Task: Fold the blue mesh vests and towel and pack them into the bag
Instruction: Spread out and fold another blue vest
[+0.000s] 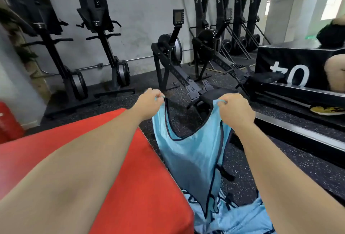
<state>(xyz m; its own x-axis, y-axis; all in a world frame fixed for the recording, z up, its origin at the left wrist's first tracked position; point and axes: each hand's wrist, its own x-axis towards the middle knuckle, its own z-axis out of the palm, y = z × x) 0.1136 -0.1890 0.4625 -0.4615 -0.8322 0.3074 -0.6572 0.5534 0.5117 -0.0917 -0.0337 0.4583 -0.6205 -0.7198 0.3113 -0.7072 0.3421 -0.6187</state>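
Note:
I hold a light blue mesh vest (pixel 194 155) with dark trim up in the air by its two shoulder straps. My left hand (pixel 149 101) pinches the left strap and my right hand (pixel 235 108) pinches the right strap, about a forearm's length apart. The vest hangs straight down with its neck opening toward the floor ahead. More blue mesh fabric (pixel 242 217) lies bunched at the bottom, below the hanging vest. No bag or towel is in view.
A red padded block (pixel 119 168) fills the lower left under my left arm. Rowing machines (pixel 179 65) and ski machines stand along the wall ahead. A black box (pixel 291 65) and another person sit at the right. The floor is dark speckled rubber.

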